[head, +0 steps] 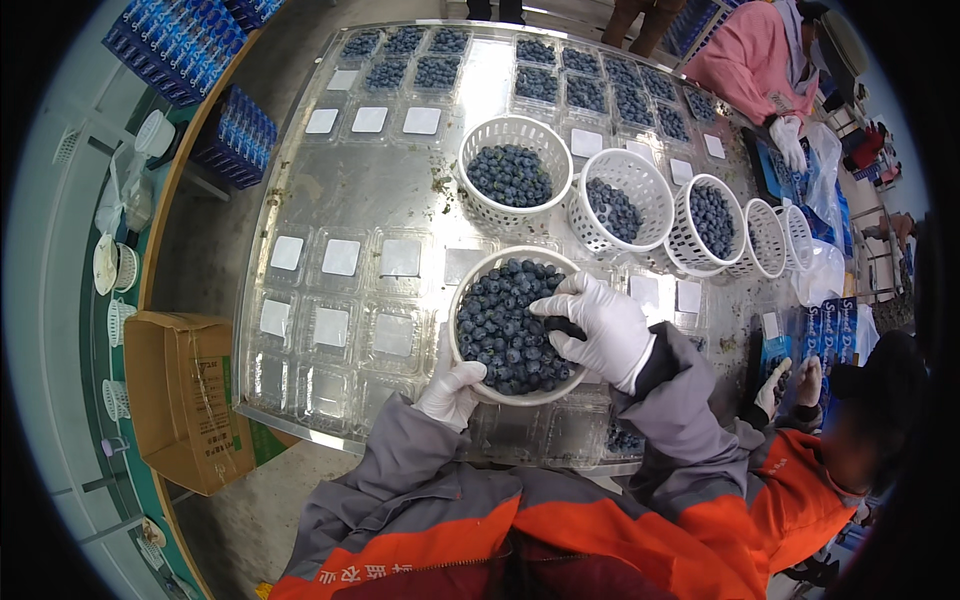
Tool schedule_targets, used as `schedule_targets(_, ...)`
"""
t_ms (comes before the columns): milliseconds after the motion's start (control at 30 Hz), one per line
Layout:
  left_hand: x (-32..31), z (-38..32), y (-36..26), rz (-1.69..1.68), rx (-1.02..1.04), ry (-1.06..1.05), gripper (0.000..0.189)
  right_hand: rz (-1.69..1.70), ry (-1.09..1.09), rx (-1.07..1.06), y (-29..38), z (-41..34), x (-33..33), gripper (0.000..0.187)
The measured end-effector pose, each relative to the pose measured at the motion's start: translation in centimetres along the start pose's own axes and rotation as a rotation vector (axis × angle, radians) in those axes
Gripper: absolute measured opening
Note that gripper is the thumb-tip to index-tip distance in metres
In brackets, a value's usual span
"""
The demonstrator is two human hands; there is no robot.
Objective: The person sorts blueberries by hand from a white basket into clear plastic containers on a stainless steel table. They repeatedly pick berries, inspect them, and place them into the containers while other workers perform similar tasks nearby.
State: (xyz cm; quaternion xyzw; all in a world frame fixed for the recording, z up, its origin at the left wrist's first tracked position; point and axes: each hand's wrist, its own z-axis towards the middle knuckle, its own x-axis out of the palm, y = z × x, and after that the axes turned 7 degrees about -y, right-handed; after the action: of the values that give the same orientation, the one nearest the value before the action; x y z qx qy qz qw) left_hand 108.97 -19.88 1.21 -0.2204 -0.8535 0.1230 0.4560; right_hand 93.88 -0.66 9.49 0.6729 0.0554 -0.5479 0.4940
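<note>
A round white plastic basket (517, 400) full of blueberries (502, 315) is in front of me on the metal table. My left hand (451, 394), in a white glove, grips its near-left rim, thumb over the edge. Over the right part of the same basket is my gloved right hand (606, 330), fingertips on the berries. Its thumb and forefinger curve around a dark gap, and I cannot tell whether berries are pinched there. Clear clamshell boxes with white pads (330, 328) stand in rows to the left of the basket.
More baskets of blueberries (514, 176) run rightward beyond mine. Filled clamshells (437, 73) line the table's far side. A cardboard box (187, 405) sits left of the table. Co-workers are at the right: one in an orange-grey jacket (802, 465), another with pink sleeves (742, 64).
</note>
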Motion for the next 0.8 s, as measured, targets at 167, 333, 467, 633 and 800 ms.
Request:
schedule_targets(167,0.4,-0.2,-0.5,0.029,-0.029,0.021,0.069,0.066,0.1,-0.106,2.8,-0.2,2.0,0.026)
schedule_targets(333,-0.5,0.1,-0.3,0.042,-0.049,0.043,0.075,0.068,0.046,-0.126,2.3,-0.9,4.6,0.017)
schedule_targets(467,0.1,-0.2,-0.5,0.041,-0.03,0.031,0.067,0.34,0.12,0.145,2.5,-0.7,2.4,0.016)
schedule_targets(633,-0.2,-0.1,-0.7,-0.001,-0.023,0.034,0.067,1.011,-0.01,0.486,-0.7,-1.8,1.5,0.024)
schedule_targets(800,0.0,0.3,-0.4,-0.022,-0.008,0.008,0.065,1.162,-0.194,0.65,-1.9,-3.0,0.1,0.021)
